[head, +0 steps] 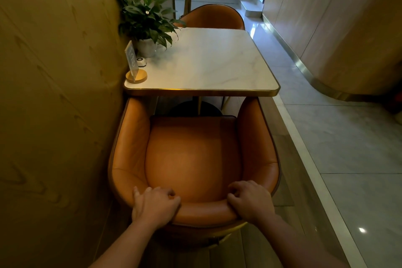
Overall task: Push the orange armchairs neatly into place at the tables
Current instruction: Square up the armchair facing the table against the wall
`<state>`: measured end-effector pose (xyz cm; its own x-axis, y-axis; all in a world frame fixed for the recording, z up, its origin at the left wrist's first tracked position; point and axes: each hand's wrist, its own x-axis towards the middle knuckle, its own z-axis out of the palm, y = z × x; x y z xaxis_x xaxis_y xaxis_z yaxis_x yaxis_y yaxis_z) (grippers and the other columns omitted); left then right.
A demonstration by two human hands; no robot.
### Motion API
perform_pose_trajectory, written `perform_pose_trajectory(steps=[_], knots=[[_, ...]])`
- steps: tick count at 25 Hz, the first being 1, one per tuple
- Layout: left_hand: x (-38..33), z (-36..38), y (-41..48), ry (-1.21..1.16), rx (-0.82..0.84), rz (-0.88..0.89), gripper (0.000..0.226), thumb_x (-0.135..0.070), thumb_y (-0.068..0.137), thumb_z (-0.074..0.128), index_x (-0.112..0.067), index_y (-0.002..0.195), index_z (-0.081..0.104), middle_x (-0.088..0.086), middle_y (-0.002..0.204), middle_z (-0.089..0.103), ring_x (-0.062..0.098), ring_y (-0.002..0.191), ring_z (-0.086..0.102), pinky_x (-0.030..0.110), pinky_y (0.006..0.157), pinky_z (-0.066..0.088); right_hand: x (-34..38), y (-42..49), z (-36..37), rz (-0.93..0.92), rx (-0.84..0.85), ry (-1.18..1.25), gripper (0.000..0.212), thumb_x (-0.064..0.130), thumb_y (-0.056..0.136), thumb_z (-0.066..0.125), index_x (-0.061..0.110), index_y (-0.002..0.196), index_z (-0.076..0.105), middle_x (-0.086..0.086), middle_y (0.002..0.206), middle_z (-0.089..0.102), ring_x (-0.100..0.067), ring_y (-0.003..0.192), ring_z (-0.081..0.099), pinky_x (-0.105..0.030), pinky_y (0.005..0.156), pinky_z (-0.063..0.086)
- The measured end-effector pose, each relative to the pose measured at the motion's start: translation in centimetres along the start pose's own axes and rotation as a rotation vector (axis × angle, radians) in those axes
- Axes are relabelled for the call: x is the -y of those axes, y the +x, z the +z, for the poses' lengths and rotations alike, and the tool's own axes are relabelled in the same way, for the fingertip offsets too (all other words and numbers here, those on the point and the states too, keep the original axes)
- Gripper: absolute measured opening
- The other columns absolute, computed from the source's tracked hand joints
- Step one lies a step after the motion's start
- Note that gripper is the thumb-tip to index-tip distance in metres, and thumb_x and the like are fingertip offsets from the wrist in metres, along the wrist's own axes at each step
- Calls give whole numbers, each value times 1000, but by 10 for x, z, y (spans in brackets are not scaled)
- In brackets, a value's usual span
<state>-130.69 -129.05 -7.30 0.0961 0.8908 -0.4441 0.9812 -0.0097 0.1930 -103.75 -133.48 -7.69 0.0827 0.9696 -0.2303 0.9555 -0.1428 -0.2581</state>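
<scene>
An orange leather armchair [192, 159] stands right below me, facing a white marble table [213, 61] with a gold rim. The tips of its arms reach just under the table's near edge. My left hand [155, 203] grips the top of the curved backrest on the left. On the right, my right hand [250, 199] holds the same rim, fingers curled over it. A second orange armchair [214, 17] sits at the far side of the table, its back showing above the tabletop.
A wood-panelled wall [54, 93] runs close along the left of chair and table. On the table's left edge stand a potted plant [145, 19], a sign holder [133, 65] and a call button [141, 61]. A tiled aisle [337, 137] lies to the right.
</scene>
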Motion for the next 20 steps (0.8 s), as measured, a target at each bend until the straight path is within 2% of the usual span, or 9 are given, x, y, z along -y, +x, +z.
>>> perform_pose_trajectory(steps=[8,10,14,16,20], knots=[[1,2,3,26,8,-4,56,-64,90,33,-38,133,58,-6,128,60,20,126,48,60,118,8,1,1,-1,20,44,-11,46,58,91,40,36,123,63,15,121,64,-10,111,55,-35,89,48],[2,2,3,27,22,2,58,-64,92,31,-39,142,48,-4,135,57,21,130,46,60,119,7,1,1,-2,20,67,-21,46,58,92,39,35,124,62,13,122,64,-12,112,55,-36,90,47],[1,-6,1,13,75,11,70,-63,93,32,-42,157,15,2,154,40,26,139,38,61,119,8,2,5,-10,44,199,-1,49,56,96,42,31,135,55,1,127,64,-20,116,57,-37,95,47],[-2,-18,-3,-11,85,-2,74,-62,93,37,-40,158,10,3,157,35,27,141,36,62,119,12,5,5,-17,90,247,97,53,58,96,48,29,140,50,0,132,61,-20,118,57,-38,98,48],[-13,-50,-17,3,-18,42,74,-59,96,42,-36,158,11,5,158,33,26,144,33,62,119,14,19,-1,-44,137,120,228,48,46,100,53,22,142,50,0,132,61,-17,117,60,-35,96,52]])
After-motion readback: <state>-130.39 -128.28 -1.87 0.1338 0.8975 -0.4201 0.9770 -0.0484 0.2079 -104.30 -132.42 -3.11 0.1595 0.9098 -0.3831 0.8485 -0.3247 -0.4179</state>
